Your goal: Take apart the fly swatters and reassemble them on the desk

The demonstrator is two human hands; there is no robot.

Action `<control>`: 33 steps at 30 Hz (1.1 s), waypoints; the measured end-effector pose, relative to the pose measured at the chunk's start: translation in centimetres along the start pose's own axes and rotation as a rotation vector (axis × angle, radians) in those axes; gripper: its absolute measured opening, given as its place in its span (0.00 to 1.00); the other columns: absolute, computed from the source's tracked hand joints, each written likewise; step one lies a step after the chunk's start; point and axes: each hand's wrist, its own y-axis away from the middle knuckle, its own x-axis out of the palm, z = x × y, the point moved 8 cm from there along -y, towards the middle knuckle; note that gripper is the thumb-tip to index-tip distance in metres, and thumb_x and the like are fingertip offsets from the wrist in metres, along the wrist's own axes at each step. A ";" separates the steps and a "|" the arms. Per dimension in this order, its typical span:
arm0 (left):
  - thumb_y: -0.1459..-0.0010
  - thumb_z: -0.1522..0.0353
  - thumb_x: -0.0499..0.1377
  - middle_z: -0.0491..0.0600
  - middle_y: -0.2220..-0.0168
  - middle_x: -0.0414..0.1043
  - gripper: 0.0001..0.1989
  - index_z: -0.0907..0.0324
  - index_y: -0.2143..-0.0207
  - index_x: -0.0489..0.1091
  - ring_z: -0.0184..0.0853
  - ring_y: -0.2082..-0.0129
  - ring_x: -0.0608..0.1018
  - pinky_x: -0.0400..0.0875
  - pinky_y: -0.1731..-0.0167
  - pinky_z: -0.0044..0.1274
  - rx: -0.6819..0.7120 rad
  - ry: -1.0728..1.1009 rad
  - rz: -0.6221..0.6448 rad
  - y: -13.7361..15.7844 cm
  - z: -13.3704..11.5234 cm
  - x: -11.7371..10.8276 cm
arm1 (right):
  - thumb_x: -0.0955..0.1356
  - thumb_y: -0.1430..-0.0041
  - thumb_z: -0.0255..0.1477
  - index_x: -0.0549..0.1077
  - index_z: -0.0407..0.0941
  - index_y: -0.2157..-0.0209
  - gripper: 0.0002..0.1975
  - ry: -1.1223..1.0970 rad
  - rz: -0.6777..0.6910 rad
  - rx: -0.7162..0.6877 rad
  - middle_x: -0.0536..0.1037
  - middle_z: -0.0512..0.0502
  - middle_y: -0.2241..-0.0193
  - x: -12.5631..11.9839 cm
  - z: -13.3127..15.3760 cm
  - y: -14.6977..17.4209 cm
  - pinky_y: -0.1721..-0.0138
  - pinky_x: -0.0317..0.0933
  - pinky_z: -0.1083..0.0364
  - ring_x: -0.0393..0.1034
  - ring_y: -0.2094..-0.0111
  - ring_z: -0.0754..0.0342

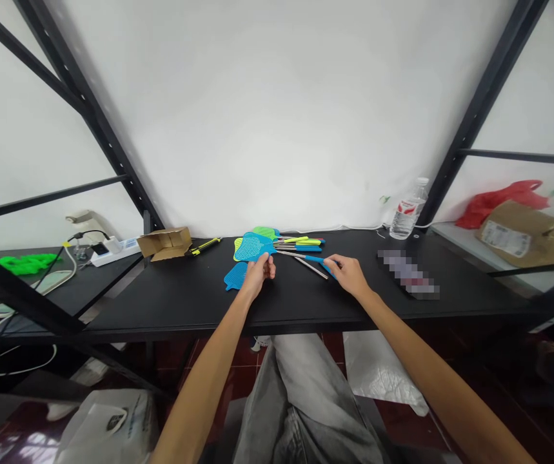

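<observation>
A blue fly swatter (253, 246) with a perforated head and a metal rod is held between my two hands. The fingers of my left hand (260, 272) close on the lower edge of its head. My right hand (346, 273) wraps round its blue handle at the other end. Beneath and behind it lies a pile of more swatters, with yellow-green and blue handles (307, 248) pointing right. Another blue swatter head (236, 276) rests on the table to the left of my left hand. A bare metal rod (311, 268) lies slantwise between my hands.
On the black table (160, 303) stand an open cardboard box (165, 243), a yellow-black cutter (204, 247) and, at the right, a water bottle (407, 211). A dark, pixelated object (409, 276) lies nearer on the right. Black metal posts (97, 129) rise at both sides.
</observation>
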 end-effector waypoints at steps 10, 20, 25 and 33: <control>0.38 0.59 0.59 0.42 0.82 0.64 0.14 0.60 0.69 0.68 0.26 0.82 0.66 0.64 0.78 0.21 -0.045 0.374 -0.297 -0.7 0.5 -3.1 | 0.64 0.36 0.39 0.76 0.48 0.55 0.15 0.094 -0.036 0.001 0.79 0.49 0.69 0.6 -0.4 -0.2 0.67 0.61 0.55 0.71 0.72 0.54; 0.38 0.63 0.60 0.51 0.68 0.76 0.10 0.62 0.61 0.71 0.27 0.75 0.75 0.72 0.71 0.23 -0.080 0.385 -0.350 -2.1 0.8 -3.3 | 0.64 0.36 0.35 0.76 0.49 0.59 0.10 0.164 -0.020 -0.001 0.79 0.49 0.66 0.6 0.2 -0.1 0.66 0.59 0.56 0.72 0.68 0.53; 0.42 0.64 0.61 0.50 0.69 0.76 0.14 0.61 0.55 0.74 0.29 0.76 0.75 0.70 0.72 0.23 0.057 -0.112 -0.126 -2.1 0.2 -1.1 | 0.65 0.37 0.34 0.76 0.50 0.58 0.10 0.244 0.002 0.070 0.79 0.49 0.62 0.5 0.2 0.1 0.66 0.59 0.57 0.72 0.64 0.54; 0.39 0.72 0.53 0.51 0.61 0.76 0.14 0.55 0.58 0.77 0.38 0.60 0.76 0.69 0.58 0.29 0.486 -1.159 0.110 0.6 -1.2 4.6 | 0.68 0.39 0.42 0.78 0.52 0.59 0.12 0.372 0.200 -0.082 0.77 0.48 0.55 2.2 1.4 0.7 0.62 0.61 0.55 0.71 0.56 0.50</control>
